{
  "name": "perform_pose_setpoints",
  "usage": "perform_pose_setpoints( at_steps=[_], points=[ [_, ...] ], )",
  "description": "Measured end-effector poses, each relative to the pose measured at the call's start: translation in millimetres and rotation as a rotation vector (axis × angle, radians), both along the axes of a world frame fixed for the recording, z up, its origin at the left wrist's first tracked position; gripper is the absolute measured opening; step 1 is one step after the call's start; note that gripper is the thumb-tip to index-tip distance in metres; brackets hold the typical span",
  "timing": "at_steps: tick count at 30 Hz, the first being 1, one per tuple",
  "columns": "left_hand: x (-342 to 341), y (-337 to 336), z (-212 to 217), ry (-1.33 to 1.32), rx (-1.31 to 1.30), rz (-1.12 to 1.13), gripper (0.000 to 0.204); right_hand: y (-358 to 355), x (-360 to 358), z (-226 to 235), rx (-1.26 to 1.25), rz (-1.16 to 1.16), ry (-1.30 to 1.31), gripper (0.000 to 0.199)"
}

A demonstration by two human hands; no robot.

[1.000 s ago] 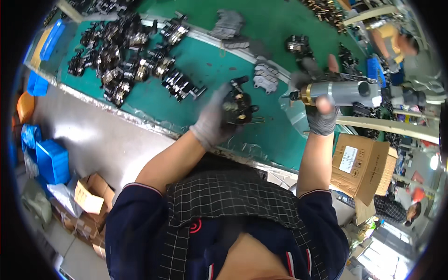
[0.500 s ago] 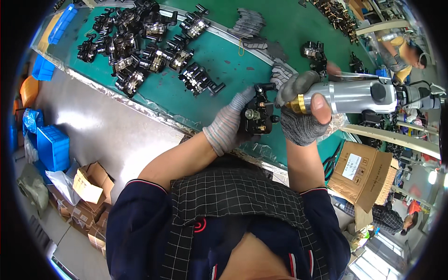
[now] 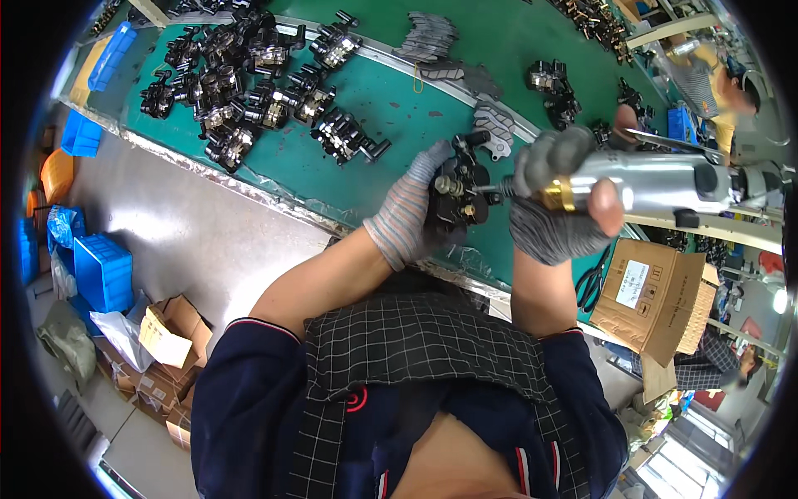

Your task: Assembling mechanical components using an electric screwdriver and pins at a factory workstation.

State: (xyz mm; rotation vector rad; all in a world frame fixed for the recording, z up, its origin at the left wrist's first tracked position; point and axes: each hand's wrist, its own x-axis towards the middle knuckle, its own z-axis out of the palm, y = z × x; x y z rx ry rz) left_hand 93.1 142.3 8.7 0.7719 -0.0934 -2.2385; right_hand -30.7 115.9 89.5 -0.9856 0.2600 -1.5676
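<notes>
Green bench mat (image 3: pixel 391 108), black castings piled far left (image 3: pixel 249 91). Left hand (image 3: pixel 411 212) closed round a black metal assembly (image 3: pixel 455 187), held above the bench edge. Right hand (image 3: pixel 557 204) fisted on a silver power driver (image 3: pixel 665 179): long axis horizontal, bit pointing left into the part. Assembly looks heavy, rigid; grip the body, not the fittings.

Single head fisheye, looking steeply down, close over green workbench (image 3: pixel 391 116).

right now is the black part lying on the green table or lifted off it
Lifted: the left hand holds the black part above the green table, driver tip against it.
</notes>
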Motion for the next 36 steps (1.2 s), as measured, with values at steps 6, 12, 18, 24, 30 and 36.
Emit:
perform_pose_setpoints(
  at_steps=[6,12,18,24,30,36],
  points=[
    [-6,1,10,-0.019,0.038,-0.02,0.057,22,-8,-2,-0.044,-0.001,0.056,0.064],
    [-12,0,2,-0.024,0.025,-0.022,0.056,18,-19,-17,-0.063,-0.032,0.095,0.061],
    [-16,-5,-5,-0.034,0.077,-0.004,0.055,12,-21,-26,-0.032,-0.056,0.079,0.058],
    [-30,-14,-19,0.047,0.06,0.016,0.053,2,-22,-31,-0.076,0.092,0.117,0.059],
    [-19,-32,-11,0.023,0.018,-0.017,0.053,-10,-13,-36,-0.032,-0.056,0.142,0.061],
    [-16,-41,18,0.018,0.18,0.023,0.062,-23,-16,-21,-0.005,0.017,0.112,0.069]
  ],
)
